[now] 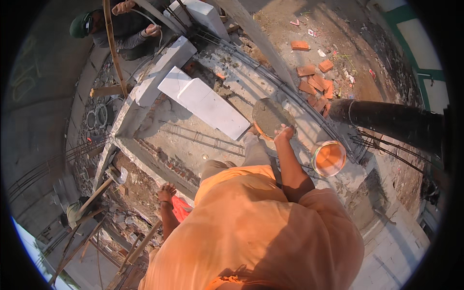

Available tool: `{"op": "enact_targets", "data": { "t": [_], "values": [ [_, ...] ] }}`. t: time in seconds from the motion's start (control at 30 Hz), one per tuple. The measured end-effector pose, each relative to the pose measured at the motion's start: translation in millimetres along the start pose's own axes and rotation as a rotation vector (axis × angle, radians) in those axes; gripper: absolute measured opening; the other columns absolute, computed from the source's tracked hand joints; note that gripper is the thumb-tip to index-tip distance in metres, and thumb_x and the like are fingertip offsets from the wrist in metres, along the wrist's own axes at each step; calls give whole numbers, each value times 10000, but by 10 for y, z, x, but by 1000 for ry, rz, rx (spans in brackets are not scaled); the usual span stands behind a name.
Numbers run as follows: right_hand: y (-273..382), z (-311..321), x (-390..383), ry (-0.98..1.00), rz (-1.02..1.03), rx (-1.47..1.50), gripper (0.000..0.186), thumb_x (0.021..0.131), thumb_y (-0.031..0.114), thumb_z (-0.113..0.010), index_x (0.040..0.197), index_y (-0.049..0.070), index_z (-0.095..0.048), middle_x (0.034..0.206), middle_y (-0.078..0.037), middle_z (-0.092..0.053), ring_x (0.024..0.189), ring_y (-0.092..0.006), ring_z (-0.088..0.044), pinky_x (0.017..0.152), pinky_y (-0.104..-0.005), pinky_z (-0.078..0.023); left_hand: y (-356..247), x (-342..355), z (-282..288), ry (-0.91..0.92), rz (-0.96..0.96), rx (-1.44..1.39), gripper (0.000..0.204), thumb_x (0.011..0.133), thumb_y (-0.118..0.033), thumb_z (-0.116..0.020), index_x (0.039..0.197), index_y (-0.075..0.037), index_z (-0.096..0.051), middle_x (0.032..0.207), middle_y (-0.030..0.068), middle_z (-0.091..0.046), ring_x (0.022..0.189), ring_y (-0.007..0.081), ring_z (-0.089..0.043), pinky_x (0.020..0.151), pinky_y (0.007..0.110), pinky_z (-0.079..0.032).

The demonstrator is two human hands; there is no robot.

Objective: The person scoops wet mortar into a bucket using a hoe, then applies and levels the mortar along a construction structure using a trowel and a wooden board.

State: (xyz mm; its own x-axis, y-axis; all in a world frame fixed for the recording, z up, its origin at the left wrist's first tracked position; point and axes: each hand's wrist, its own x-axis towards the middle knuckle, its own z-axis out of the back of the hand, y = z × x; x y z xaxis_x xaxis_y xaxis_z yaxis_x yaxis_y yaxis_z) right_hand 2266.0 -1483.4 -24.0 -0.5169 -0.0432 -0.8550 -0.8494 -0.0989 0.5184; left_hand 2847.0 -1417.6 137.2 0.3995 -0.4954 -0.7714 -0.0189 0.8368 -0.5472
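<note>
My right hand [284, 133] is closed at the near rim of an orange bucket [261, 131] filled with wet grey mortar [271, 115]. Part of the grip is hidden from above. On the left, my left hand [167, 192] is by the edge of a concrete beam [157, 163], its fingers loosely apart and nothing seen in them. A red piece of cloth or plastic [181, 209] shows beside that forearm. Left of the mortar, white lightweight blocks [212, 106] lie at a slant in front of me.
A second bucket [329, 158], orange inside, stands to the right. Steel bars [278, 87] run along the ledge, and a black pipe [391, 118] enters from the right. Broken bricks [316, 83] lie beyond. A person in a green cap [81, 25] handles a hose at upper left.
</note>
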Motion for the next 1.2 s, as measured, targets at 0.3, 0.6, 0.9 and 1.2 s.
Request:
{"op": "enact_targets", "data": {
  "t": [0.3, 0.6, 0.9, 1.2],
  "values": [
    [-214, -1770, 295, 72, 44, -46, 526, 919, 541, -398, 1244, 128, -430, 1147, -47, -539, 871, -222, -474, 701, -418, -420, 441, -918, -71, -91, 187, 204, 331, 863, -297, -614, 1070, -38, -615, 974, 132, -692, 777, 223, -680, 698, 325, -553],
    [-720, -2176, 783, -65, 193, 8, 397, 907, 447, -506, 1012, 70, -574, 978, -72, -583, 767, -205, -538, 651, -444, -492, -263, 619, -134, 138, 241, 521, 350, 886, -272, -563, 1138, -31, -593, 942, 107, -680, 824, 202, -659, 722, 319, -531],
    [-758, -1163, 1239, -77, 239, -48, 208, 917, 257, -549, 884, 58, -601, 763, -29, -569, 647, -169, -550, 642, -377, -515, -2742, 2840, -1105, 296, -296, 426, 314, 902, -274, -610, 1096, -29, -592, 1051, 118, -655, 938, 234, -648, 798, 346, -513],
    [-964, -785, 1855, -214, 325, -114, 449, 907, 449, -503, 902, 31, -667, 782, -111, -625, 736, -221, -557, 679, -347, -451, -2318, 2748, -1664, 580, -139, 873, 329, 914, -293, -595, 1057, 1, -621, 1029, 127, -663, 950, 223, -641, 804, 342, -524]
  ]
}}
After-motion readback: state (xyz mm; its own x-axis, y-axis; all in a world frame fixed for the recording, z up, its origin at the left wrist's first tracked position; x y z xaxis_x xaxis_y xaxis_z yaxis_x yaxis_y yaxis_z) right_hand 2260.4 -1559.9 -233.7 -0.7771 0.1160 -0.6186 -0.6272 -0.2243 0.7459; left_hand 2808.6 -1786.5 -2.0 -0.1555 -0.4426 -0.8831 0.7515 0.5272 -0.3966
